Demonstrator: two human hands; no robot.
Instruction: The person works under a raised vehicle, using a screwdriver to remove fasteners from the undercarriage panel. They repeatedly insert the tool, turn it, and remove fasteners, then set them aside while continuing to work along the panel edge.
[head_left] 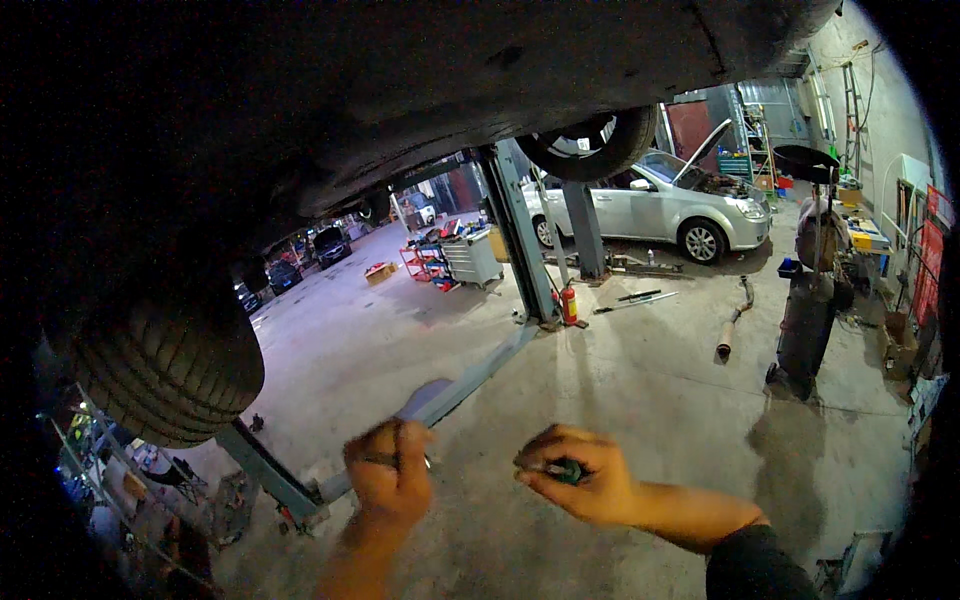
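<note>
Below the raised car's dark underside (400,110), both hands are held out at the lower middle of the view, apart from each other. My right hand (600,485) is closed around a small dark green object (567,470) with a paler metallic-looking part toward the fingertips; its exact kind does not show. My left hand (388,475) is closed too, slightly blurred, its fingers curled together. A small bright tip (428,462) shows beside those fingers, but the rest of that thing is hidden.
A treaded tyre (170,360) hangs at the left, another wheel (600,145) ahead. A lift post (520,240) stands beyond the hands, a red fire extinguisher (569,307) at its foot. Farther off are a silver car (650,210), a tool cart (470,260) and an exhaust pipe (737,320) on the floor.
</note>
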